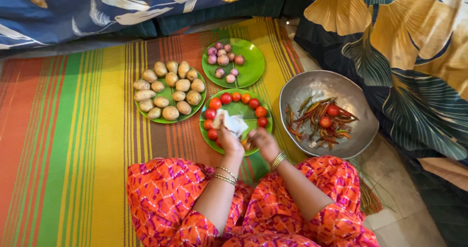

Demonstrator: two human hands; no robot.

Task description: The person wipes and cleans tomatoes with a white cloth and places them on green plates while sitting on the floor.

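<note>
White cloth (233,122), crumpled, sits over the middle of the green plate (241,109) that carries a ring of red tomatoes (226,98). Left hand (228,139) is closed on the cloth's near edge, fingers curled around the fabric, above the plate's near-left portion. Right hand (262,142) hovers over the plate's near-right rim, fingers bent inward; something small and pale shows at the fingertips, but whether it is gripped cannot be told. Both wrists carry thin metal bangles (225,176). Forearms extend from orange-and-pink patterned sleeves (165,193) at the bottom of the view.

Surroundings: second green plate (199,103) to the left, just beside the tomato plate, loaded with potatoes (170,88). Third green plate (253,64) farther from the person, holding small purple onions (223,59) on its left half. Metal bowl (312,88) to the right, near the tomato plate, containing two tomatoes among red and green chillies (317,115). All plates rest on a striped mat (73,140) in orange, green and yellow on the floor. Blue floral fabric (73,8) lies along the far edge; leaf-patterned fabric (404,42) fills the upper right.
</note>
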